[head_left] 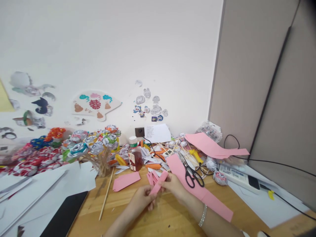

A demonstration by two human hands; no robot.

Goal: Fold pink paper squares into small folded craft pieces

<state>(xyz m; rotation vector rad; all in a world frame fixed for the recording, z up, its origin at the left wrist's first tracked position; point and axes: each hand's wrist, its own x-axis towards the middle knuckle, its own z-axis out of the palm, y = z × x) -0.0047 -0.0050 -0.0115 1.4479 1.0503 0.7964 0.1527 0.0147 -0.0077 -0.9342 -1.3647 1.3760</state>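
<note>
A narrow strip of pink paper (pixel 159 183) is held up between my two hands. My left hand (pixel 142 199) pinches its lower end. At the strip's upper end, my right hand (pixel 174 185) has its fingers closed on it. More small pink strips (pixel 151 178) lie just behind. Left of my hands is a pink paper rectangle (pixel 126 180) on the wooden table (pixel 158 222). Black-handled scissors (pixel 194 177) rest on a long pink sheet (pixel 217 205), right of my right hand.
A bottle of dark liquid (pixel 135 158) stands behind my hands among paper scraps and markers. Crumpled-paper flowers on sticks (pixel 98 148) crowd the left back. A wooden stick (pixel 107 195), a black flat object (pixel 65 214) and white sheets (pixel 41 191) lie left; a white device (pixel 238 177) lies right.
</note>
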